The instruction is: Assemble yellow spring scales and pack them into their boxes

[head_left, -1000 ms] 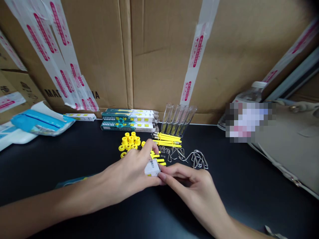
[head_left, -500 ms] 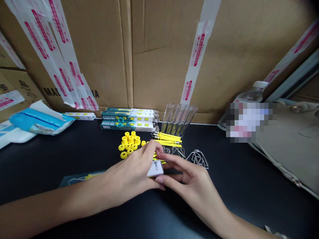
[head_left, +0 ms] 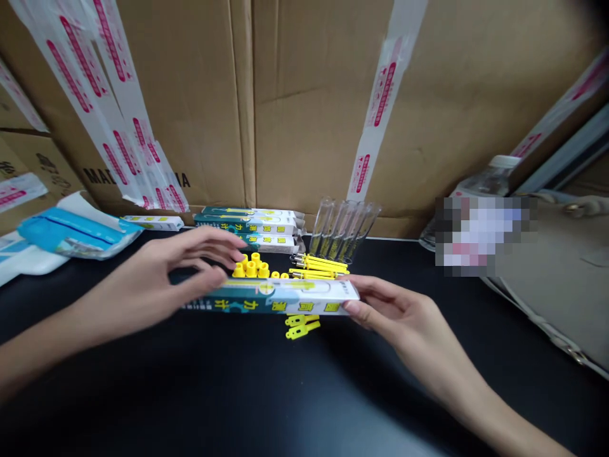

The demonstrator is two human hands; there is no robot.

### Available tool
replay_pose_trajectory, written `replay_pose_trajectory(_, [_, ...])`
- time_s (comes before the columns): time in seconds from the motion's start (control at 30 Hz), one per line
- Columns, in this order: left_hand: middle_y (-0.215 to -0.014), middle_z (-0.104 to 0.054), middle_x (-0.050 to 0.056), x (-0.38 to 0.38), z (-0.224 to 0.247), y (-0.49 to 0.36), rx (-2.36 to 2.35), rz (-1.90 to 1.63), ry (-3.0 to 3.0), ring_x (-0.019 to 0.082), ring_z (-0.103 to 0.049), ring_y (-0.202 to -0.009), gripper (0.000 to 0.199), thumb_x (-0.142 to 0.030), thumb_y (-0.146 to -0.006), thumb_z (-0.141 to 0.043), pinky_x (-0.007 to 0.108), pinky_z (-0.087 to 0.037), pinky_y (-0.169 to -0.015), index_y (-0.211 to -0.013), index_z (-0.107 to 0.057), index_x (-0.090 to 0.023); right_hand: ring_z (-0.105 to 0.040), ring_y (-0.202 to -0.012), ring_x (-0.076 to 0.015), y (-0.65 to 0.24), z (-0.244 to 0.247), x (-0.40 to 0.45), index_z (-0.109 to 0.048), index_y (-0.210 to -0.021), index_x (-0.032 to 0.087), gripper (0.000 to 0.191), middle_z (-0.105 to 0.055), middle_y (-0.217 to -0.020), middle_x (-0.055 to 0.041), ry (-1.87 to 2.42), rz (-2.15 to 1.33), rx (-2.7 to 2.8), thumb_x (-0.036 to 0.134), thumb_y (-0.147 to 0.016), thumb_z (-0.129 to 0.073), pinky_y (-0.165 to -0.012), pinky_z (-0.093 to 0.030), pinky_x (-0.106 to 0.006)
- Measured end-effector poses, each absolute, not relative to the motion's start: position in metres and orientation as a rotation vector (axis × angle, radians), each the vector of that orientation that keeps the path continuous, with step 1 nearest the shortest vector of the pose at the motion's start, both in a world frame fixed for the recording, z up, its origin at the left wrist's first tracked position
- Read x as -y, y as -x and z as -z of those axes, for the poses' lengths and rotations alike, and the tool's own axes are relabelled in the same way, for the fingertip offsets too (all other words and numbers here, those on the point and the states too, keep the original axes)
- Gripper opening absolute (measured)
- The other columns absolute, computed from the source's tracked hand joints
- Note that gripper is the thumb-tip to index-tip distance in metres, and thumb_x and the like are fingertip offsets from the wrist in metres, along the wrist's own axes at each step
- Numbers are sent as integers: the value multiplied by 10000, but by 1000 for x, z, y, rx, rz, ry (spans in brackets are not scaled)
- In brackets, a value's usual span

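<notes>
Long, flat white-and-teal cardboard box, judged light and stiff but thin-walled, best taken by its short ends, sits crosswise mid-way along the black tabletop, right end pinched by the right hand, left hand open, just beside the left end.

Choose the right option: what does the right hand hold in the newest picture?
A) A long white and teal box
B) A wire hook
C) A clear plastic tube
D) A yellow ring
A. The right hand grips one end of the long white and teal box, which is held just in front of the yellow rings.
</notes>
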State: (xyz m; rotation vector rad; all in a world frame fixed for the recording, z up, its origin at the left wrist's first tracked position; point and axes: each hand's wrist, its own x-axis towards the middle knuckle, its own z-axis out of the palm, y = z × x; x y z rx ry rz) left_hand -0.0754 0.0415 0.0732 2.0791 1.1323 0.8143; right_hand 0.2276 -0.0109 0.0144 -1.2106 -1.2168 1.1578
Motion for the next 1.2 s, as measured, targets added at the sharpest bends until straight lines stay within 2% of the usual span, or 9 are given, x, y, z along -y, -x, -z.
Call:
replay_pose_trajectory(0.1, [-1093,-773,76,-46,-62,88,-1033,-982,-1585,276,-692,-1066,597,-724,-887,-477,286,-539,-891,-1059,-741,-217,-740,-996,-274,-230,-13,6,-766,-1043,176,445,-790,-1021,-100,1221,-1269,1132,426,-691,-869,-827,-615,-318])
replay_pose_trajectory(0.23, [-1098,-771,134,-39,-50,78,-988,-870,-1095,286,-685,-1065,700,-693,-932,-347,305,-547,-889,-992,-779,-146,-747,-955,-277,-227,-11,4,-777,-1016,161,469,-794,-975,-104,1209,-1280,1159,443,-657,-882,-839,-621,-352])
replay_pose_trajectory(0.43, [-812,-743,102,-23,-40,69,-1073,-1041,-965,250,-653,-739,595,-540,-933,-421,273,-543,-470,-618,-762,-168,-736,-887,-254,-221,-13,10,-793,-963,182,423,-794,-927,-87,1194,-1164,1265,450,-649,-886,-815,-623,-345])
replay_pose_trajectory(0.57, [-663,-698,85,-19,-36,78,-1176,-1181,-935,278,-696,-841,546,-461,-917,-461,303,-615,-703,-536,-744,-191,-723,-774,-208,-215,-10,14,-801,-924,194,357,-791,-851,-61,1154,-1200,1303,411,-656,-892,-733,-621,-292])
replay_pose_trajectory(0.73, [-897,-758,79,-11,-44,83,-1118,-992,-1254,268,-717,-738,362,-517,-850,-599,265,-554,-465,-809,-796,-217,-723,-745,-182,-221,-7,9,-798,-1015,204,357,-793,-939,-66,1098,-1259,1179,367,-707,-875,-722,-630,-292])
replay_pose_trajectory(0.83, [-1111,-744,88,3,-46,77,-1096,-852,-1389,259,-723,-769,403,-523,-785,-712,290,-602,-555,-1077,-753,-249,-739,-899,-223,-228,-6,6,-770,-1125,223,419,-776,-1111,-90,1078,-1210,1104,381,-745,-852,-808,-631,-338])
replay_pose_trajectory(0.93, [-1105,-746,89,16,-43,69,-1168,-762,-1475,170,-678,-608,426,-478,-778,-756,274,-595,-576,-1142,-719,-260,-699,-1089,-261,-231,-8,5,-728,-1210,244,460,-735,-1235,-98,1030,-1113,1132,349,-775,-837,-924,-597,-376])
replay_pose_trajectory(1.07, [-1302,-679,110,18,-39,65,-1174,-774,-1503,249,-688,-857,548,-471,-739,-789,248,-577,-551,-1240,-676,-280,-680,-1142,-271,-231,-9,6,-733,-1191,242,409,-724,-1264,-94,1009,-1029,1209,312,-797,-822,-1002,-558,-408])
replay_pose_trajectory(1.2, [-1160,-754,54,7,-44,72,-1202,-706,-1550,280,-692,-1010,545,-441,-645,-854,258,-602,-729,-1155,-728,-294,-721,-1046,-253,-228,-11,8,-760,-1111,236,355,-775,-1133,-78,1047,-952,1252,321,-775,-835,-937,-599,-372])
